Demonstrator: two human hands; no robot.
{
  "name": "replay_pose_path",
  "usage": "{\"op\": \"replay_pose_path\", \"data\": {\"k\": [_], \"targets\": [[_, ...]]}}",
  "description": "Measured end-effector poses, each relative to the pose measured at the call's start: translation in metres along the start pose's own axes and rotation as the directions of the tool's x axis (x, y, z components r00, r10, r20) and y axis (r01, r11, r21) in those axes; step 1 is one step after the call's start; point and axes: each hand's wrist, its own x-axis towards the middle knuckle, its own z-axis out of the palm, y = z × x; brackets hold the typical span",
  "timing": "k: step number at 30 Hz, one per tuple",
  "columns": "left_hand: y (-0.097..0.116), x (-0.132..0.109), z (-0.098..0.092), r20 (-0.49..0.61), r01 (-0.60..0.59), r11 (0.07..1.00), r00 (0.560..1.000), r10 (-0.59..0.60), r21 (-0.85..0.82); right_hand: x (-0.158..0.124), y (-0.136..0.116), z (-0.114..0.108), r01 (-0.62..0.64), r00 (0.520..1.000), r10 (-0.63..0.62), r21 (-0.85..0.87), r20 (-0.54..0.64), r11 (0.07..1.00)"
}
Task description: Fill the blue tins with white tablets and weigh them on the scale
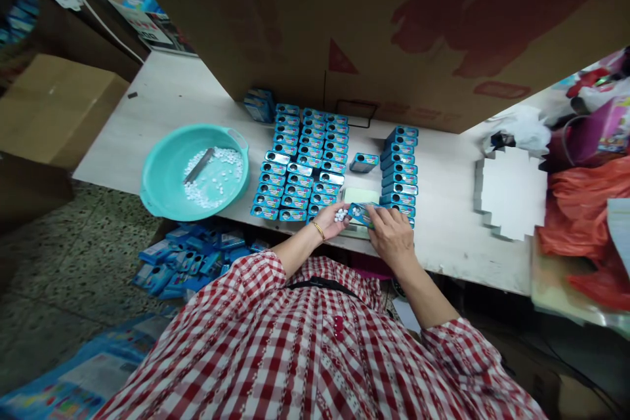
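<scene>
Small white pellets lie cupped in my left hand, near the table's front edge. My right hand grips a small blue box, tilted with its round opening toward the pellets; some white shows at that opening. Beneath and behind the box is a pale green, flat-topped object, partly hidden by my hands. Rows of blue boxes stand left of my hands, and another row runs along the right. A single box stands between them.
A turquoise basin with white pellets and a metal bar sits at the left. A huge carton rises behind the boxes. Stacked white card pieces and orange plastic bags are at the right. Many blue boxes lie heaped below the table.
</scene>
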Motion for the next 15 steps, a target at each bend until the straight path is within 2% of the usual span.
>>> {"op": "replay_pose_path", "data": {"k": [3,7,12,15], "targets": [[0.001,-0.001,-0.005,0.038,0.021,1.0,0.999,-0.022,0.002,-0.005,0.01,0.014,-0.098,0.994,0.103,0.165,-0.023,0.981],[0.006,-0.005,-0.014,0.107,0.009,1.0,0.994,-0.009,0.0,-0.011,0.025,0.042,-0.22,0.958,0.273,0.379,-0.091,0.899],[0.011,-0.016,-0.019,0.06,-0.053,0.997,0.997,0.056,-0.063,-0.01,0.037,0.091,-0.335,0.913,0.402,0.44,-0.065,0.833],[0.012,-0.021,-0.021,0.097,-0.035,0.997,0.994,0.042,-0.071,-0.008,0.036,0.106,-0.349,0.911,0.411,0.458,-0.041,0.818]]}}
